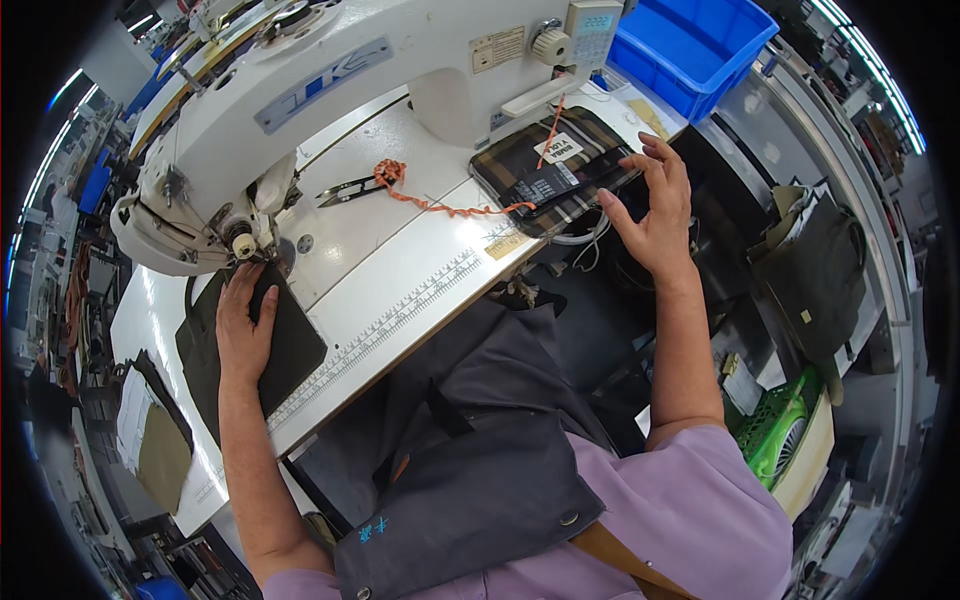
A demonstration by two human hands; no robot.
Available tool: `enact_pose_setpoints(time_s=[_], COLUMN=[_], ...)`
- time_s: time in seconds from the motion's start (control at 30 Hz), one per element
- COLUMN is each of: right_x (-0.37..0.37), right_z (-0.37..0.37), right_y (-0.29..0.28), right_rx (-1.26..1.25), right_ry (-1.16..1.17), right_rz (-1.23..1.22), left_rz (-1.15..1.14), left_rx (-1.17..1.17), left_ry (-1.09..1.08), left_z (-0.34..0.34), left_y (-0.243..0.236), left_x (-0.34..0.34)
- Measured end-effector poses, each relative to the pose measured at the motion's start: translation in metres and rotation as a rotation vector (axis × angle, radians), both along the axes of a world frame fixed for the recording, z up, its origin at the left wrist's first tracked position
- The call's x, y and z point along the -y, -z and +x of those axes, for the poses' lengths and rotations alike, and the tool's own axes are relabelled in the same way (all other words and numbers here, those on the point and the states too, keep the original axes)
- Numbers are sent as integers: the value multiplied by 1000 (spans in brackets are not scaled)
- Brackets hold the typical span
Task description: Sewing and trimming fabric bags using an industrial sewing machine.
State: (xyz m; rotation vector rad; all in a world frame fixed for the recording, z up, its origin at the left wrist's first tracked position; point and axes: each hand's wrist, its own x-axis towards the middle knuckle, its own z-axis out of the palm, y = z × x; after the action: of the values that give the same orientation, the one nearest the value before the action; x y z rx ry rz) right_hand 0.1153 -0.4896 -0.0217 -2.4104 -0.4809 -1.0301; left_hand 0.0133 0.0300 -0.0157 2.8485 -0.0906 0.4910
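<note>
The left hand (247,325) lies flat, thumb apart, atop a dark panel (290,345) near the front edge of the table (350,240) — likely light, flexible, best held by its margins. Toward the table's right end, a plaid pouch (495,160) — probably soft — sits just beside the spread right hand (655,205); contact is unclear.

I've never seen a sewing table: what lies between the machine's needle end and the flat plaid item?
In the head view, small snips and an orange cord lie between on the white tabletop; the cord trails onto the plaid item.
</note>
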Motion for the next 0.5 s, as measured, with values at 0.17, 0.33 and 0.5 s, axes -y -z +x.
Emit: enact_pose_setpoints(time_s=[0.17,0.33,0.5], right_x=[3,-3,21], right_z=[5,10,12], right_y=[3,4,6], right_rx=[-7,-26,78], right_ry=[-30,-86,233], right_rz=[-40,-130,-118], left_rz=[-65,-60,-70], left_rx=[2,0,5], left_ry=[-21,-27,-21], left_z=[1,1,1], left_y=[1,3,2], left_x=[3,-2,0])
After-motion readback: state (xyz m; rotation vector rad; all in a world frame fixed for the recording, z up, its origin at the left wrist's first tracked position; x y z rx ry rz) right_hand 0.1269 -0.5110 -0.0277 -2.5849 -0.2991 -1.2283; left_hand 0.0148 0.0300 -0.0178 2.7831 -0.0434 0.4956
